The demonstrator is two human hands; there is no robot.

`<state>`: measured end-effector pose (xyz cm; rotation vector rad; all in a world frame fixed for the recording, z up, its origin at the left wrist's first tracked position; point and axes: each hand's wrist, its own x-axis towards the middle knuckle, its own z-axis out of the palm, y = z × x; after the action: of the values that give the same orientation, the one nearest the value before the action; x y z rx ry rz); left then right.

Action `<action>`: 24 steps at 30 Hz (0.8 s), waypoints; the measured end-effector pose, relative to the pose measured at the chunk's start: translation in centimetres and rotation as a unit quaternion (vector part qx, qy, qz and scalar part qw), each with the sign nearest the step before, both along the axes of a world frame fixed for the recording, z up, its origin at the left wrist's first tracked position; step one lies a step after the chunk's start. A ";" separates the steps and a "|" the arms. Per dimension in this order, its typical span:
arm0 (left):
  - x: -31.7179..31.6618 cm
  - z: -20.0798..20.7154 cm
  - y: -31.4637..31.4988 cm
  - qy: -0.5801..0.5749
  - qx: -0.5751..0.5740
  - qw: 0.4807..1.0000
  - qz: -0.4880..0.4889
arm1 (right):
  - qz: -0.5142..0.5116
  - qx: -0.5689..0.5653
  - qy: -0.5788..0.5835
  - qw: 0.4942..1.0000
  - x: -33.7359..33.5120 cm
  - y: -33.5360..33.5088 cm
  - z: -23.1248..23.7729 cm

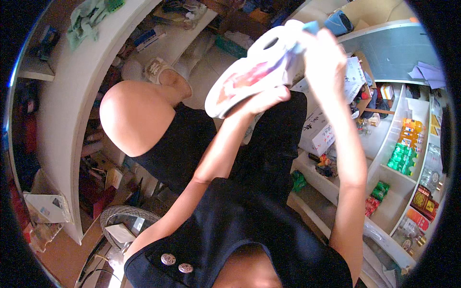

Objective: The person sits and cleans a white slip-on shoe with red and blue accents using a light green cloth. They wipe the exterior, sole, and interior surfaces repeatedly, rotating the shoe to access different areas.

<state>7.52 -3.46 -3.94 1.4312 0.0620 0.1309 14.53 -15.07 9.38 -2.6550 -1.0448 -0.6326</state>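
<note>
A white shoe (254, 77) with a pink, red and purple pattern is held up in front of me, tilted, its surface partly washed out by glare. My left hand (261, 103) grips it from below near its lower end, and the far fingers are hidden behind it. At the upper end of the shoe, my right hand (326, 65) is closed and blurred by motion. A small light-blue thing (311, 27) shows at its fingertips, pressed against or very near the shoe; its kind cannot be made out.
My bare knee (132, 115) and a foot in a white shoe (161, 72) are to the left, beside a white shelf (103, 62). On the right, white shelving (384, 192) holds green packs (402, 158) and orange bottles (412, 132). A blue cup (338, 23) stands far right.
</note>
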 end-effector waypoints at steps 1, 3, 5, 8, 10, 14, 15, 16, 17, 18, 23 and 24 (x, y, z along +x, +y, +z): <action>-0.6 0.9 0.1 -0.032 0.093 0.995 0.011 | 0.003 0.078 0.016 0.997 2.0 -0.2 0.5; -0.6 1.7 0.3 -0.068 0.173 0.982 0.027 | 0.087 0.058 -0.014 0.994 -0.1 0.8 0.1; -0.7 2.1 0.6 -0.085 0.215 0.972 0.038 | 0.132 -0.003 -0.056 0.990 -1.0 1.2 -0.3; -0.8 2.3 1.1 -0.087 0.280 0.955 0.038 | 0.088 -0.080 -0.012 0.993 1.4 1.1 1.6; -0.8 2.6 1.5 -0.092 0.289 0.952 0.039 | 0.114 -0.058 -0.023 0.992 2.2 0.8 1.4; -0.5 2.4 1.2 -0.118 0.332 0.935 0.042 | 0.258 0.067 -0.027 0.963 -2.3 2.7 -2.0; -0.1 2.1 1.1 -0.119 0.361 0.923 0.052 | 0.229 0.019 -0.071 0.971 -0.2 1.9 -0.3; 0.0 2.3 1.1 -0.127 0.377 0.915 0.060 | 0.198 -0.028 -0.117 0.973 1.9 1.3 1.1; -0.4 3.2 1.4 -0.141 0.431 0.888 0.075 | 0.144 -0.026 -0.098 0.984 3.6 0.3 0.9; -0.9 3.8 2.1 -0.127 0.377 0.915 0.064 | 0.146 -0.015 -0.086 0.985 4.0 0.7 -0.1; -0.6 3.4 1.5 -0.133 0.396 0.905 0.078 | 0.221 -0.015 -0.096 0.971 -0.5 1.9 0.8; -0.4 3.1 1.2 -0.137 0.444 0.880 0.101 | 0.171 -0.040 -0.134 0.975 1.9 1.8 1.5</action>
<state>7.14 -2.21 -0.80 2.3099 -0.0992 0.5936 16.48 -13.28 10.88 -2.4077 -1.5867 -0.9021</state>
